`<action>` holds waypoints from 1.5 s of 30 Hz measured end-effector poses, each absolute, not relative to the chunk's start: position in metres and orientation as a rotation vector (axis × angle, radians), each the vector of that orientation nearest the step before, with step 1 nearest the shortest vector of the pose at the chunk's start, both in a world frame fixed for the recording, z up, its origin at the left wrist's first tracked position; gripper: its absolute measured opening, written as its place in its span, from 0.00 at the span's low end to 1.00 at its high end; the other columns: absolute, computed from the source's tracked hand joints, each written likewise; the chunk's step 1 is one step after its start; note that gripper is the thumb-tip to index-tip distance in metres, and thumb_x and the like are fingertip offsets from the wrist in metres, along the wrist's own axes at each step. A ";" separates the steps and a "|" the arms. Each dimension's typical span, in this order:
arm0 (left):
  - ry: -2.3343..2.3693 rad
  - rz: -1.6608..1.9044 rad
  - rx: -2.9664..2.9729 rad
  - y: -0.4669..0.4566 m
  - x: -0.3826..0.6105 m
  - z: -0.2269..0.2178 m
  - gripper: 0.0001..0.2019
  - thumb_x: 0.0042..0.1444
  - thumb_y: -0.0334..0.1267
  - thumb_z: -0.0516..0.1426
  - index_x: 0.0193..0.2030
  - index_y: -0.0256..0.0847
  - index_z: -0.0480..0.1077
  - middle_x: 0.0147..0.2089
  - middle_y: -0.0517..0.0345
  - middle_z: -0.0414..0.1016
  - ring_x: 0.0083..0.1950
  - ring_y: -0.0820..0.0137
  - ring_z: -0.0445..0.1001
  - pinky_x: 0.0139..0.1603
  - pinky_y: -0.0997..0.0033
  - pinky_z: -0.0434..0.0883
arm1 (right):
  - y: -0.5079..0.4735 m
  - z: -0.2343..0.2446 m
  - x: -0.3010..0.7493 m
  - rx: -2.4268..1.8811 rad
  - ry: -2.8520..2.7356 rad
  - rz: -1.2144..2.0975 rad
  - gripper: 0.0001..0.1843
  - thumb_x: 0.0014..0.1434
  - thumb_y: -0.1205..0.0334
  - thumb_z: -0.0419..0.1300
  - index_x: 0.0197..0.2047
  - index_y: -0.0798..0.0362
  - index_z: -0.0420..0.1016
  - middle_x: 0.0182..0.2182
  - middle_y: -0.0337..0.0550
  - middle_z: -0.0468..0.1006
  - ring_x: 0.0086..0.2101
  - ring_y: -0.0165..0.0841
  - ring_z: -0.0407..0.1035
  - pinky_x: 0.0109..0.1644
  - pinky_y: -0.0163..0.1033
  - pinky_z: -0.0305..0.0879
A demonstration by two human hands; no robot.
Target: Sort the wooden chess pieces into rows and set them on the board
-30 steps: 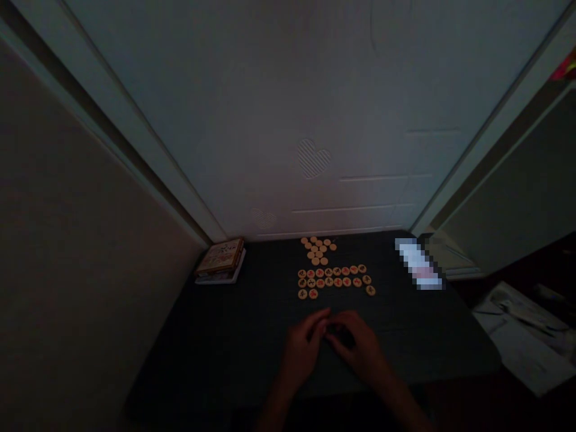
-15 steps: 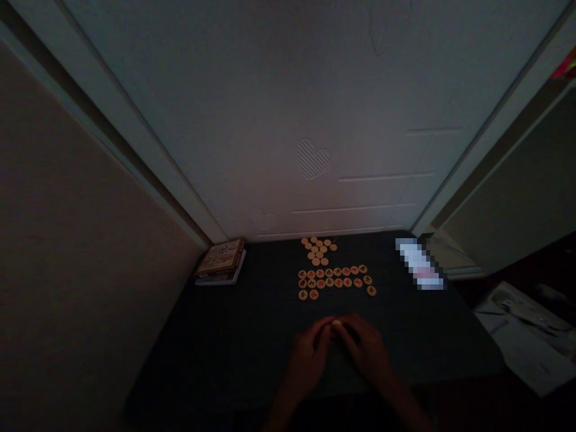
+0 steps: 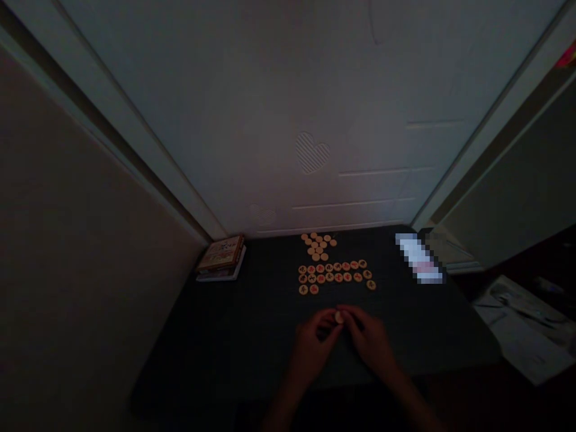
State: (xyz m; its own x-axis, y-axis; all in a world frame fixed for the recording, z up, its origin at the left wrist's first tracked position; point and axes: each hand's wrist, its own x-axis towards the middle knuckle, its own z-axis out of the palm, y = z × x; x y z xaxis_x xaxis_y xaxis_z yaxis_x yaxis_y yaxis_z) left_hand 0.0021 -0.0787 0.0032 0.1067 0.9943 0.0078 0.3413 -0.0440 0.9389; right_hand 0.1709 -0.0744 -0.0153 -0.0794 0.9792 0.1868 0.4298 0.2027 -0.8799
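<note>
Between the fingertips of both hands is a round, pale xiangqi piece (image 3: 339, 317), tilted up above the dark table. My left hand (image 3: 315, 337) is closed on its left side, and my right hand (image 3: 364, 332) pinches it from the right. Beyond the hands lie rows of face-up xiangqi pieces (image 3: 329, 277) with red and black characters. Behind those rows sits a loose cluster of blank-side-up pieces (image 3: 318, 245). The face of the held piece shows no mark that I can make out in the dim light.
A stack of books (image 3: 221, 257) rests at the table's back left corner. Toward the right edge lies a bright, pixelated phone-like object (image 3: 418, 258). A pale wall panel (image 3: 252, 150) rises behind the table (image 3: 216, 342). Papers (image 3: 531, 336) lie lower, to the right.
The fingers have shifted around the piece, and more of its round face now shows. The view has tilted slightly downward. The pieces on the table keep their arrangement.
</note>
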 end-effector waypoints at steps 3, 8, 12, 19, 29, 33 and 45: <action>1.380 0.950 1.570 -0.077 0.004 0.003 0.12 0.59 0.44 0.63 0.49 0.47 0.77 0.44 0.57 0.84 0.41 0.66 0.82 0.41 0.68 0.79 | -0.075 -0.015 0.171 -1.366 -1.656 0.829 0.18 0.70 0.50 0.52 0.50 0.46 0.80 0.45 0.46 0.85 0.44 0.41 0.80 0.50 0.44 0.76; 1.375 0.967 1.564 -0.077 0.003 0.001 0.12 0.61 0.45 0.62 0.50 0.48 0.77 0.44 0.57 0.84 0.42 0.66 0.82 0.42 0.67 0.79 | -0.074 -0.010 0.170 -1.369 -1.677 0.819 0.17 0.70 0.51 0.52 0.50 0.46 0.80 0.44 0.46 0.85 0.43 0.40 0.81 0.48 0.43 0.76; 1.390 0.968 1.557 -0.078 0.003 0.000 0.12 0.62 0.46 0.61 0.50 0.47 0.77 0.43 0.56 0.84 0.41 0.65 0.82 0.42 0.67 0.79 | -0.075 -0.007 0.170 -1.351 -1.694 0.829 0.18 0.71 0.53 0.52 0.54 0.47 0.79 0.47 0.47 0.84 0.44 0.40 0.80 0.50 0.42 0.76; 1.370 0.985 1.567 -0.079 0.002 0.002 0.11 0.63 0.45 0.60 0.50 0.47 0.76 0.43 0.57 0.84 0.41 0.66 0.82 0.40 0.68 0.79 | -0.075 -0.006 0.170 -1.319 -1.682 0.840 0.17 0.70 0.54 0.53 0.52 0.47 0.79 0.46 0.46 0.84 0.45 0.39 0.80 0.52 0.43 0.75; 1.381 0.949 1.621 -0.081 -0.001 0.000 0.12 0.61 0.40 0.60 0.51 0.48 0.76 0.45 0.57 0.83 0.42 0.66 0.82 0.43 0.67 0.79 | -0.073 -0.005 0.169 -1.350 -1.664 0.831 0.15 0.65 0.48 0.60 0.46 0.48 0.81 0.40 0.46 0.85 0.38 0.38 0.79 0.44 0.41 0.76; 1.290 0.917 1.671 -0.075 -0.019 0.004 0.11 0.63 0.40 0.59 0.51 0.48 0.76 0.48 0.58 0.82 0.44 0.67 0.81 0.45 0.68 0.79 | -0.068 -0.005 0.170 -1.378 -1.638 0.858 0.16 0.65 0.48 0.60 0.46 0.48 0.81 0.41 0.45 0.85 0.40 0.39 0.79 0.46 0.42 0.76; 1.491 0.977 1.964 -0.070 -0.045 0.002 0.08 0.66 0.37 0.55 0.46 0.47 0.76 0.44 0.56 0.81 0.46 0.64 0.79 0.52 0.61 0.75 | -0.025 -0.010 0.153 -1.398 -1.770 0.611 0.09 0.66 0.58 0.59 0.42 0.50 0.80 0.39 0.45 0.83 0.38 0.38 0.77 0.44 0.42 0.74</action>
State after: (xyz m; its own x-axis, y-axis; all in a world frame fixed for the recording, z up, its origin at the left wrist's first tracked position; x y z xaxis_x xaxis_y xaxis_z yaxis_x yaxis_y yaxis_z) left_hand -0.0449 -0.0696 0.0024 0.1494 0.9569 0.2490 0.6108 -0.2873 0.7379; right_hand 0.1535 -0.0247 -0.0103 -0.0870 0.9558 0.2809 0.5787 0.2780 -0.7667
